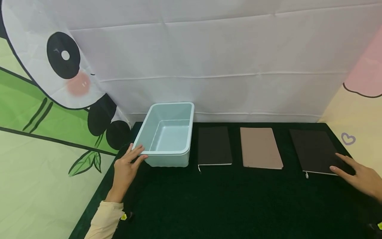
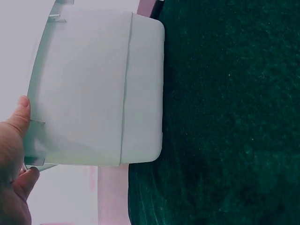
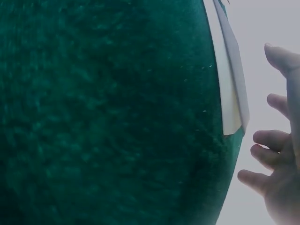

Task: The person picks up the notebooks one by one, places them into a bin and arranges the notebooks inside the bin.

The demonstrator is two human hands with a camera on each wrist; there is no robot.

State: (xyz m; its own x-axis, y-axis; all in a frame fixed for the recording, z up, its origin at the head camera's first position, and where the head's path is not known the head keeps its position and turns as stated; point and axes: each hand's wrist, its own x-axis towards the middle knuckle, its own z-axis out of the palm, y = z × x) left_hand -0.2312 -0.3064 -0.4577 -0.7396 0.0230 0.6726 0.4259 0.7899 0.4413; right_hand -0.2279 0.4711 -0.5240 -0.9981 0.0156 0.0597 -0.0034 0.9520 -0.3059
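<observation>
A light blue plastic storage bin (image 1: 169, 159) stands at the left of the dark green tabletop. My left hand (image 1: 126, 167) grips its near left corner, thumb at the front rim and fingers around the side. In the left wrist view the thumb (image 2: 22, 115) lies along the rim of the bin's pale wall (image 2: 89, 84). My right hand (image 1: 359, 176) hovers at the near right corner of a black notebook (image 1: 313, 149), fingers spread and relaxed. From the right wrist, the notebook's page edge (image 3: 225, 79) shows apart from the fingers (image 3: 269, 139).
Between the bin and the right notebook lie another black notebook (image 1: 213, 146) with a ribbon and a beige notebook (image 1: 261, 147). Dark green cloth (image 1: 226, 202) covers the table. A printed fabric backdrop (image 1: 223, 59) hangs behind and along the sides.
</observation>
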